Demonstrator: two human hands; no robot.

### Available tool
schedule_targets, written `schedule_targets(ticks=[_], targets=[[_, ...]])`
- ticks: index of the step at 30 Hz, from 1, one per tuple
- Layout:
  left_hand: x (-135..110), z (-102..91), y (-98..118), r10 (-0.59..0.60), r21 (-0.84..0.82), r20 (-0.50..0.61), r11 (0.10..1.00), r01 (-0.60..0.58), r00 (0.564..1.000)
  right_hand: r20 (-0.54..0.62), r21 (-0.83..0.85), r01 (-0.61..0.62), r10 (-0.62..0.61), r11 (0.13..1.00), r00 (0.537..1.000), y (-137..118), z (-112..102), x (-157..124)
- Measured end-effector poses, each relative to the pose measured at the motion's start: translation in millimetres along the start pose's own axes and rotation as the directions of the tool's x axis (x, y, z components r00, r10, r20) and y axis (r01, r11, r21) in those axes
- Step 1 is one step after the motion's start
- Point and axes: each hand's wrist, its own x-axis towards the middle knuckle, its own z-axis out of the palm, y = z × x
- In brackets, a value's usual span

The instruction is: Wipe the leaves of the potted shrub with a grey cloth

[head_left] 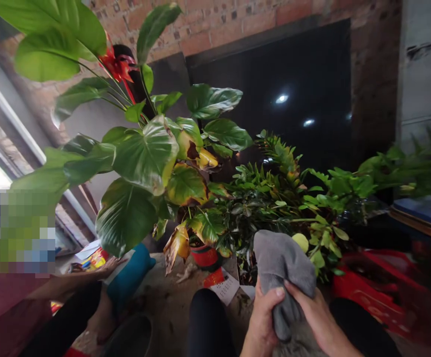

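Backdrop: a rough brick wall (237, 25) with a large dark glossy panel (293, 99) set against it, catching two small ceiling-light reflections.
Big plant: a tall broad-leaved plant (144, 153) fills the left and centre; several lower leaves are yellowing and brown at the edges. A red ribbon bow (116, 64) is tied near its top.
Bushy plants: lower shrubs with small narrow leaves (275, 198) spread to the right behind the hands.
Other person: at the lower left a person sits on the floor, one arm (74, 282) stretched toward some papers; a teal cushion-like shape (129, 275) lies beside them.
Red crate: a red plastic crate (371, 292) stands on the floor at the right, near the wearer's knee.
Red pot: a small red pot (205, 256) sits at the base of the big plant, with a printed paper card (224, 286) just in front.
Cloth: a grey cloth (280, 267) is held up at the bottom centre, bunched, just in front of the shrubs and touching no leaf.
Left hand: the left hand (265, 315) is closed around the lower part of the cloth, thumb on top.
Right hand: the right hand (314, 312) clasps the same cloth from the other side, fingers wrapped over it.
Progress: judging from this view, the cloth is being gathered; no leaf is being wiped yet, and whether any has been cleaned cannot be told.
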Motion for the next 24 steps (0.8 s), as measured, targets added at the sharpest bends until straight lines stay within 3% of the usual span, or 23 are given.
schedule_targets(ticks=[5, 8, 10, 13, 17, 19, 22, 24], targets=[[4.3, -3.1, 0.5, -0.026, 0.059, 0.017, 0.998, 0.025, 1.0, -0.029, -0.102, 0.023, -0.026, 0.995, 0.999, -0.9, -2.3, 4.5], [10.0, -7.6, 4.6, 0.019, 0.086, -0.049, 0.996, -0.015, 0.999, 0.124, -0.058, -0.036, 0.043, 0.998, 0.991, -10.2, 0.2, 5.6], [12.1, -9.4, 11.5, 0.068, 0.135, -0.1, 0.989, -0.054, 0.993, 0.275, 0.033, -0.11, 0.097, 0.993, 0.957, -22.6, 0.5, 7.3], [12.7, -11.1, 23.0, 0.121, 0.253, -0.149, 0.964, -0.081, 0.981, 0.368, 0.153, -0.118, 0.055, 0.981, 0.928, -48.5, -0.8, 15.3], [13.6, -14.1, 27.5, 0.123, 0.339, -0.142, 0.938, -0.068, 0.982, 0.315, 0.051, 0.025, -0.04, 0.998, 0.948, -73.3, 1.2, 33.4], [14.3, -14.6, 25.5, 0.109, 0.364, -0.128, 0.93, -0.056, 0.986, 0.199, 0.0, 0.046, -0.045, 0.999, 0.979, -73.2, 3.6, 42.0], [13.7, -12.2, 21.7, 0.082, 0.354, -0.117, 0.934, -0.036, 0.99, 0.035, 0.097, 0.032, -0.036, 0.995, 0.999, -60.4, 4.3, 50.1], [12.0, -9.6, 19.8, 0.051, 0.309, -0.116, 0.951, -0.013, 0.992, 0.033, 0.179, 0.02, -0.026, 0.984, 0.999, -49.8, 1.9, 52.3]])
